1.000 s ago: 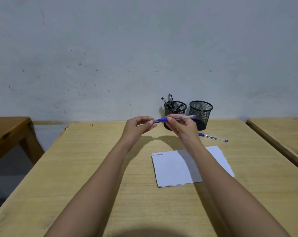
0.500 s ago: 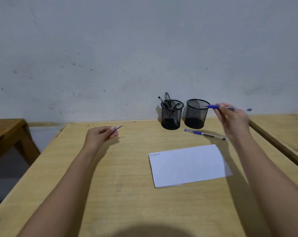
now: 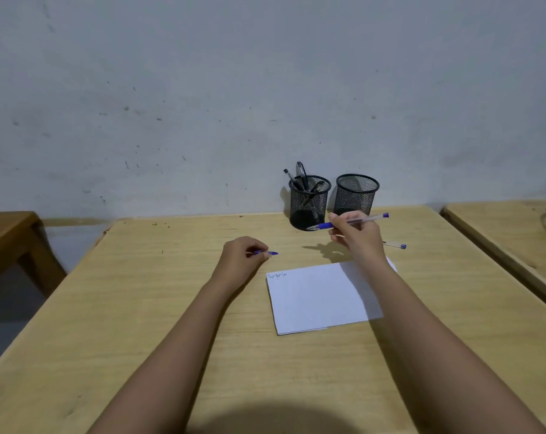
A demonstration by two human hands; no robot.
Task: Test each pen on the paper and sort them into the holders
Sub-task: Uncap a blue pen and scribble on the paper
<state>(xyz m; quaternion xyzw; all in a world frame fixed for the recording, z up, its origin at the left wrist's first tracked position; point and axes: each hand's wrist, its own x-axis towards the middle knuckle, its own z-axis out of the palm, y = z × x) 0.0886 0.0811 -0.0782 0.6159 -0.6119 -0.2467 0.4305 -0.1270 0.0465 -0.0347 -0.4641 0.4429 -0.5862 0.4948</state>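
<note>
On my feed the right hand (image 3: 356, 239) grips a clear-barrelled blue pen (image 3: 361, 219) right of centre, in front of the empty black mesh holder (image 3: 356, 195). The left hand (image 3: 240, 261) pinches a small blue piece (image 3: 268, 253), probably the cap. The white paper sheet (image 3: 315, 296) lies below.

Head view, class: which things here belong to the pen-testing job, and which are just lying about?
Job in hand: raised blue pen; blue cap; paper; second pen lying on the desk; left holder with pens; right holder.
Lying about: brown table at left; another desk at right.
</note>
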